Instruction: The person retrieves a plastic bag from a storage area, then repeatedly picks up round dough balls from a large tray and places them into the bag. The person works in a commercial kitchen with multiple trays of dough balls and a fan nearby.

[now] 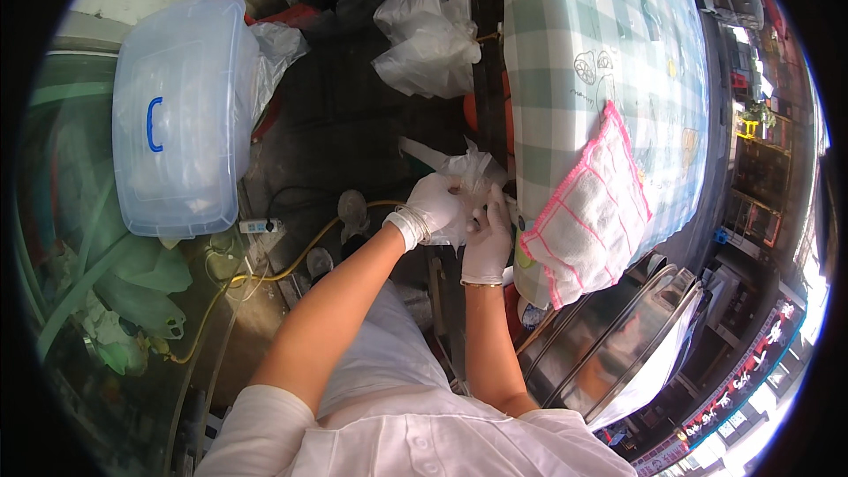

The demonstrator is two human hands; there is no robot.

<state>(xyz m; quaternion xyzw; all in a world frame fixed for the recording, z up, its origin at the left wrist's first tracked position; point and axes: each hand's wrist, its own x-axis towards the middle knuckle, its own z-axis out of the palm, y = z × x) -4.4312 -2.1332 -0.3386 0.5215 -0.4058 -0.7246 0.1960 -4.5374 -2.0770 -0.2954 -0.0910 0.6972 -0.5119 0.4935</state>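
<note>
Both hands wear thin white gloves and meet at a crumpled translucent plastic bag in the middle of the view. My left hand, with bangles at its wrist, pinches the bag's left side. Close beside it, my right hand has its fingers curled at the right side of the same bag; a bracelet circles that wrist. What lies inside the bag, if anything, cannot be made out. To the right of my right hand, a white cloth with pink edging lies on a checked tablecloth.
A lidded clear plastic box with a blue handle stands at left. White plastic bags hang beyond the hands. A power strip and a yellow hose lie low at left. Metal trays lean at lower right.
</note>
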